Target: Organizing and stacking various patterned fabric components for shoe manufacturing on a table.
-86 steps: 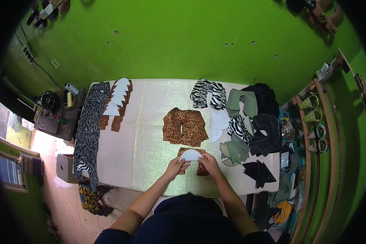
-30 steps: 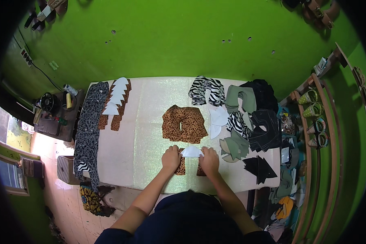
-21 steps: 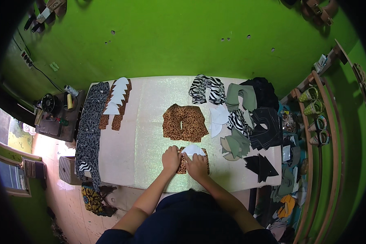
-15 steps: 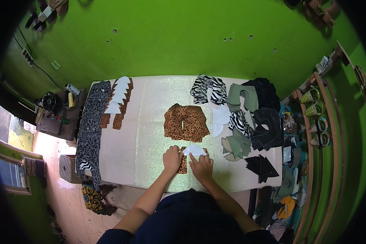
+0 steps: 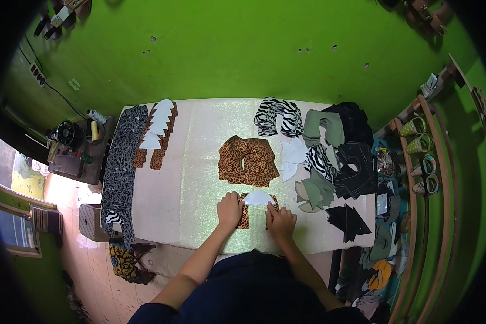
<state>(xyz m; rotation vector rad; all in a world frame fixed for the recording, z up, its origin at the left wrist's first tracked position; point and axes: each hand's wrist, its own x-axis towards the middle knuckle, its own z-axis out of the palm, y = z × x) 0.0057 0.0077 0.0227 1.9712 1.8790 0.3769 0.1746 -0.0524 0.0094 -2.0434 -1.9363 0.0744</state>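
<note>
A leopard-print fabric piece [image 5: 244,219] with two legs lies near the table's front edge. Across its top rests a white half-moon piece [image 5: 258,198], its straight edge toward me. My left hand [image 5: 230,210] is closed at the left side of the print piece, with the fingertips by the white piece's left corner. At the right side my right hand [image 5: 282,222] has its fingers curled and its thumb and forefinger pressed on the print fabric, just below the white piece's right corner. Beyond both hands sits a pile of leopard-print cutouts [image 5: 247,161].
Zebra-print [image 5: 278,117], green [image 5: 323,128] and black cutouts [image 5: 354,171] are heaped at the right, beside white half-moon pieces [image 5: 292,153]. At the left, overlapping print-and-white pieces [image 5: 159,126] lie next to grey patterned fabric [image 5: 125,173]. A wooden shoe rack [image 5: 440,216] stands at the right.
My right hand has moved off the white half-moon piece, rightward and slightly toward me, to the right side of the print piece. My left hand stays almost in place.
</note>
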